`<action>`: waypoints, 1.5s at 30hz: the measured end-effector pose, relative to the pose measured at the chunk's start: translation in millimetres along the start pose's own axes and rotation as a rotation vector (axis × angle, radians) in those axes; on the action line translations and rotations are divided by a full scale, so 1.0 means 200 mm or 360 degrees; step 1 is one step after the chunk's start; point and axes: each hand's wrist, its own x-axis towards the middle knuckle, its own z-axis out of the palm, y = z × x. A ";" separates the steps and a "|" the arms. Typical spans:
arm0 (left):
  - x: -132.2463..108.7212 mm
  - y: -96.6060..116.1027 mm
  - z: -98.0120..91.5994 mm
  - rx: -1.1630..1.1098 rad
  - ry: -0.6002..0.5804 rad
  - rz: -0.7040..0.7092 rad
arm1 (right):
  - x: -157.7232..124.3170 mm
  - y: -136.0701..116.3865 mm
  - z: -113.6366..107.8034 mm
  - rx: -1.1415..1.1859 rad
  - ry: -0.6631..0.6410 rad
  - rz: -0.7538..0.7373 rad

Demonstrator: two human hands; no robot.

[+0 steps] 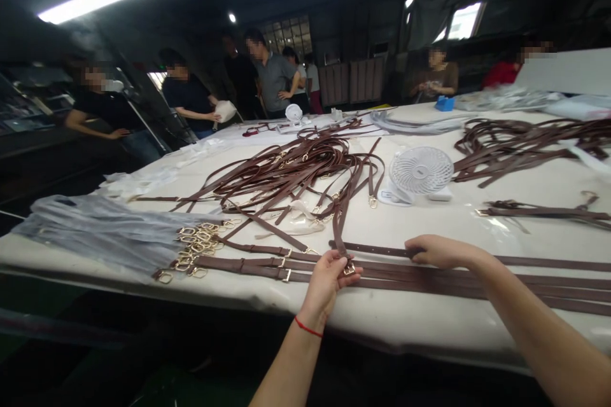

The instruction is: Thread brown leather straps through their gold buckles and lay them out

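My left hand (329, 276) is closed on the buckle end of a brown strap (340, 229), with its gold buckle (350, 267) showing by the fingertips. That strap runs up toward the tangled pile of brown straps (305, 162). To the right, my right hand (436, 250) is closed over a strap end with punched holes (372, 248), whose tip points left toward the buckle. Below both hands, several brown straps (420, 284) lie side by side along the table's front. Their gold buckles (286, 275) are left of my left hand.
Plastic-wrapped straps (109, 235) with gold clasps (198, 245) lie at the left. A white fan (421, 170) stands behind my right hand. More brown straps (506, 146) are heaped at the right, near a blue box (445, 103). Several people stand or sit around the table (382, 324).
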 end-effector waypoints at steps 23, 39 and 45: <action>0.06 0.00 0.05 0.0173 -0.0087 -0.0058 | -0.09 -0.26 0.20 0.0787 0.0383 -0.0086; 0.07 0.09 0.18 -0.0461 -0.0433 -0.0278 | -0.18 -0.26 0.31 0.1349 0.0439 -0.0124; 0.08 0.10 0.18 -0.0777 -0.0505 -0.0389 | -0.16 -0.24 0.30 0.1419 0.0503 -0.0108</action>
